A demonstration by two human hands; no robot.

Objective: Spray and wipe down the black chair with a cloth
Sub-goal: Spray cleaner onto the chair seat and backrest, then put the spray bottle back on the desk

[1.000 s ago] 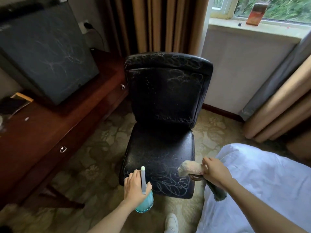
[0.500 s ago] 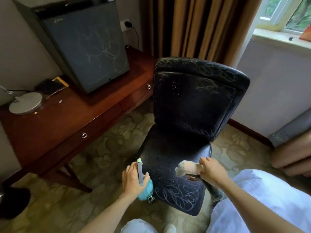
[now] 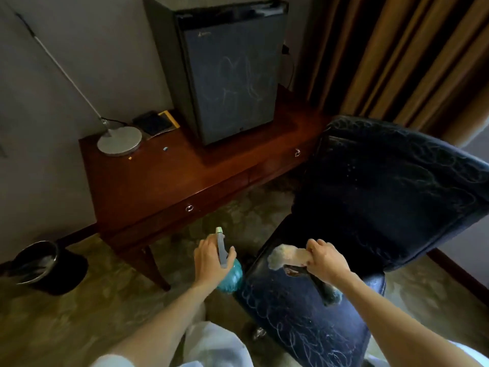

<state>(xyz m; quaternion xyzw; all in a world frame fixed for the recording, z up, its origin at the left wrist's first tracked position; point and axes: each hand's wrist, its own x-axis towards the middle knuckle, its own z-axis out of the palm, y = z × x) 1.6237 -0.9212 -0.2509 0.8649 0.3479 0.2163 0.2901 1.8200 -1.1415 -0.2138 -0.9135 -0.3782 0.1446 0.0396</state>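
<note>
Now fluffy cloth (image 3: 284, 256) in right hand (image 3: 326, 263), over scribbled, glossy black chair (image 3: 375, 207).

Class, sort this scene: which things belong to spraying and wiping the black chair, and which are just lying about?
Part of the job: black chair, spray bottle held in the left hand, cloth gripped in the right hand.
Just lying about: mini fridge, lamp, wooden desk, bin, curtains.

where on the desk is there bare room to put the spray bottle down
Bare wood runs along the front of the desk, before the lamp base and the fridge. The back is crowded: lamp base, dark pad, fridge.
</note>
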